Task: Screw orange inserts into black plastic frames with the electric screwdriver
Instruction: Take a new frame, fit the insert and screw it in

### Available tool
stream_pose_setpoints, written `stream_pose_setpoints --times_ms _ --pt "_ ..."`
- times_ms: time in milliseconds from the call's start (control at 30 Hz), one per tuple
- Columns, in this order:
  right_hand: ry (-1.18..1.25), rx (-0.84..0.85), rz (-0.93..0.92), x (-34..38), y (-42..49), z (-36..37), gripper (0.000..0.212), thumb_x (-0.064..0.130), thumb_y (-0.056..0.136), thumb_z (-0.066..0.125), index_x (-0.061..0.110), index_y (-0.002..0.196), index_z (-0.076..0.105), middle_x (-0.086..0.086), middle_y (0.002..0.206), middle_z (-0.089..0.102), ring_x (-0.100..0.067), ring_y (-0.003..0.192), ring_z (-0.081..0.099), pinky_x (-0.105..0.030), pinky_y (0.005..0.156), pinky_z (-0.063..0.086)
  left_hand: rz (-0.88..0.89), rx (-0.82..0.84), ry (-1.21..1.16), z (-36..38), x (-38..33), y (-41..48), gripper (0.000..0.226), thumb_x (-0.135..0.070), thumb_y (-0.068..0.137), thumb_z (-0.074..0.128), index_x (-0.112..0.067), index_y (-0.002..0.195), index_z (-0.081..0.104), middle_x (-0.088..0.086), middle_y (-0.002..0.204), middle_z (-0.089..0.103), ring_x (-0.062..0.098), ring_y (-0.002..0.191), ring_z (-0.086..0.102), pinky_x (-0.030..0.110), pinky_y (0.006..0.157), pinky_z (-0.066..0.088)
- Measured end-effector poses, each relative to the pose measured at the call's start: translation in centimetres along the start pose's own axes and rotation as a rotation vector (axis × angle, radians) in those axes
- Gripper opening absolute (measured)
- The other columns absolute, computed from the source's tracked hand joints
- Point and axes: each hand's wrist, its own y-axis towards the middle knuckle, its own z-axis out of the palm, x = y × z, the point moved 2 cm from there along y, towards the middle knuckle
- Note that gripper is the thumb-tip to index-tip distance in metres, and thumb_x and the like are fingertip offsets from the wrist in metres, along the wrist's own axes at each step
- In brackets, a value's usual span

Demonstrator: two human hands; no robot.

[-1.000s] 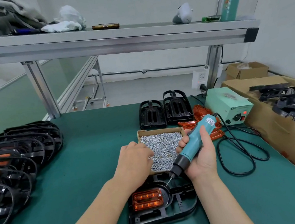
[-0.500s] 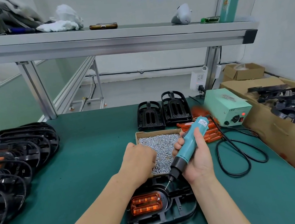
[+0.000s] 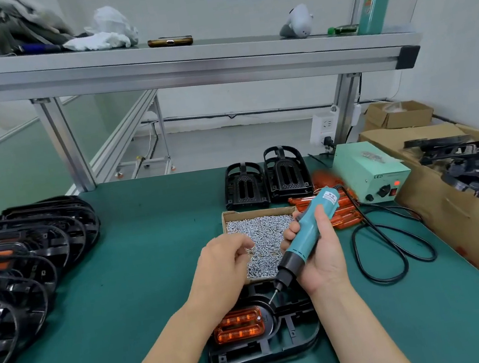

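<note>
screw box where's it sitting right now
In the head view, the cardboard screw box sits mid-table, just beyond the black frame, between the left hand pinching screws over it and the right hand gripping the electric screwdriver.

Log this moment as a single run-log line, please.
left hand: pinches screws over box | right hand: grips screwdriver, bit angled at frame | insert: in frame | step: fetching screw, not yet driving

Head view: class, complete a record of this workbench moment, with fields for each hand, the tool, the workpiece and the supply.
Left hand: pinches a few screws above the cardboard box
Right hand: grips the electric screwdriver
Bit: angled down, tip close over the black frame
Workpiece: orange insert seated in the black frame
Supply: cardboard box of loose screws, behind the frame
</note>
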Motion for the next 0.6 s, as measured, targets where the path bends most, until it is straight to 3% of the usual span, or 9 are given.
stream_pose_setpoints --times_ms 133,333,467,600 --pt "-0.002 0.005 0.0 0.0 0.0 0.0 0.039 0.051 0.085 0.068 0.014 0.097 0.063 0.002 0.07 0.054 -0.011 0.057 0.051 -0.022 0.051 0.046 -0.077 -0.145 -0.143 -1.5 1.1 -2.7 0.023 -0.007 0.09 0.066 -0.029 0.087 0.071 -0.019 0.087 0.065 -0.007 0.091 0.057 0.002 0.074 0.037" --pt "-0.017 0.009 -0.001 -0.1 -0.1 0.3 0.038 0.049 0.079 0.073 0.016 0.097 0.064 0.003 0.068 0.055 -0.01 0.055 0.052 -0.021 0.051 0.047 -0.209 -0.282 -0.181 -2.7 4.2 -7.7 0.032 -0.01 0.093 0.066 -0.041 0.085 0.068 -0.031 0.094 0.065 -0.007 0.097 0.059 0.018 0.082 0.043" --pt "-0.025 0.007 -0.015 -0.1 -0.2 0.4 0.036 0.046 0.079 0.074 0.016 0.096 0.063 0.003 0.067 0.055 -0.009 0.055 0.052 -0.02 0.05 0.047 -0.259 -0.306 -0.22 -2.1 4.9 -9.9 0.035 -0.002 0.086 0.071 -0.036 0.081 0.071 -0.026 0.087 0.068 -0.003 0.089 0.062 0.006 0.075 0.042" --pt "-0.03 -0.001 -0.017 -0.1 -0.4 0.6 0.033 0.045 0.082 0.074 0.017 0.095 0.062 0.003 0.067 0.054 -0.009 0.055 0.052 -0.02 0.05 0.046 -0.271 -0.309 -0.243 -2.2 4.9 -10.1 0.033 0.001 0.084 0.073 -0.032 0.079 0.072 -0.022 0.082 0.069 0.001 0.083 0.064 0.004 0.071 0.042"
